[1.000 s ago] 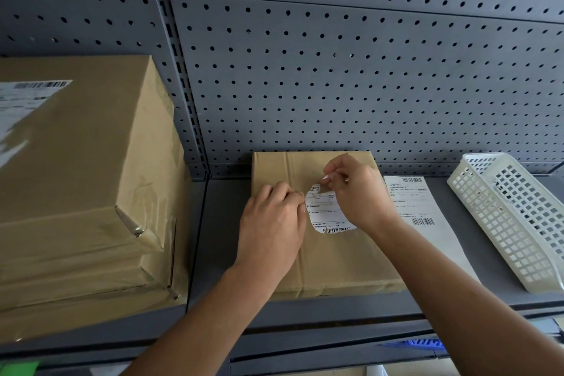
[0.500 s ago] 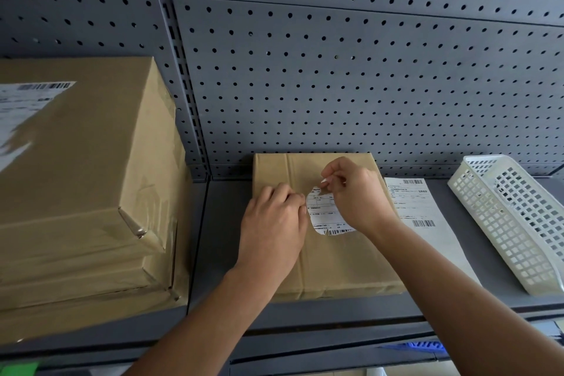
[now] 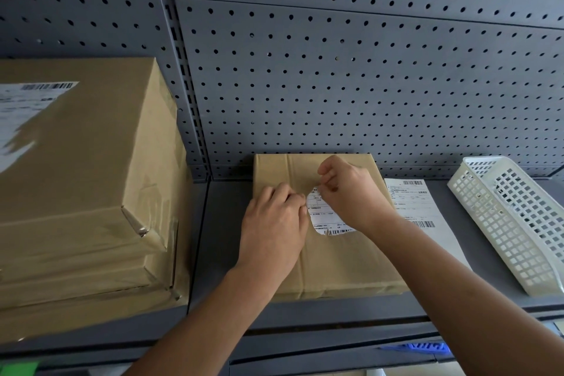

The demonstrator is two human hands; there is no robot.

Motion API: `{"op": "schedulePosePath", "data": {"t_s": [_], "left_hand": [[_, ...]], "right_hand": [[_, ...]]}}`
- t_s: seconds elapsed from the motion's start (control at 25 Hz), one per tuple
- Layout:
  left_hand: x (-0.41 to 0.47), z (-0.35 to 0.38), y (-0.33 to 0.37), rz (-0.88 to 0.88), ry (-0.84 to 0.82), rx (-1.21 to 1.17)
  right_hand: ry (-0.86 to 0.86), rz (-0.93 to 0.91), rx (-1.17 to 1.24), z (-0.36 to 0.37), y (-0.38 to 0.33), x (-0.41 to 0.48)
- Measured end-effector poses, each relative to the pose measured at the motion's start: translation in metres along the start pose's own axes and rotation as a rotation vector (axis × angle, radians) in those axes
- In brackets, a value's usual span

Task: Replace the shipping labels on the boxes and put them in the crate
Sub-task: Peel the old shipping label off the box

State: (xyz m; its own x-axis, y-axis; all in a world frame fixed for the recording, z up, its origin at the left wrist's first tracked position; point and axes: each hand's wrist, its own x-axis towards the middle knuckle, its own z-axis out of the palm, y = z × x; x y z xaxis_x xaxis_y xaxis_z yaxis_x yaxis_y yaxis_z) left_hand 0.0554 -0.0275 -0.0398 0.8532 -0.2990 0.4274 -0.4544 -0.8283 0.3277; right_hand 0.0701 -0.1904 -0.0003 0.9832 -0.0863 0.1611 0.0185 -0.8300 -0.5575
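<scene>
While the curled left hand (image 3: 272, 224), its hold hidden, braces the box (image 3: 341, 265), the right hand (image 3: 351, 192) pinches the label (image 3: 325, 220) corner; peel low, toward that wrist.

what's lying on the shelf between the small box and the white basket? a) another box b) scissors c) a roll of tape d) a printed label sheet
d: a flat printed label sheet with barcodes lies on the shelf, right of the small box and left of the white basket.
</scene>
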Motion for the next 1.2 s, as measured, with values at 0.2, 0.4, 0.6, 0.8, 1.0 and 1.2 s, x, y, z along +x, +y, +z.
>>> {"op": "schedulePosePath", "data": {"t_s": [0.2, 0.4, 0.6, 0.8, 1.0, 1.2], "left_hand": [[0.000, 0.001, -0.001, -0.004, -0.017, 0.017], [0.000, 0.001, -0.001, -0.006, 0.000, 0.033], [0.000, 0.001, -0.002, -0.005, -0.013, 0.015], [-0.001, 0.001, -0.001, 0.000, 0.000, 0.007], [-0.001, 0.001, -0.002, 0.005, 0.022, 0.001], [-0.001, 0.002, -0.002, 0.002, 0.004, 0.004]], "right_hand": [[-0.043, -0.028, -0.277, 0.007, -0.013, 0.008], [-0.118, 0.019, -0.448, 0.006, -0.029, 0.011], [-0.132, 0.154, -0.143, 0.003, -0.019, 0.015], [-0.020, 0.141, 0.045, -0.009, -0.001, 0.006], [0.042, 0.087, 0.071, -0.004, 0.002, -0.001], [0.071, 0.081, 0.101, 0.004, 0.000, -0.008]]}}
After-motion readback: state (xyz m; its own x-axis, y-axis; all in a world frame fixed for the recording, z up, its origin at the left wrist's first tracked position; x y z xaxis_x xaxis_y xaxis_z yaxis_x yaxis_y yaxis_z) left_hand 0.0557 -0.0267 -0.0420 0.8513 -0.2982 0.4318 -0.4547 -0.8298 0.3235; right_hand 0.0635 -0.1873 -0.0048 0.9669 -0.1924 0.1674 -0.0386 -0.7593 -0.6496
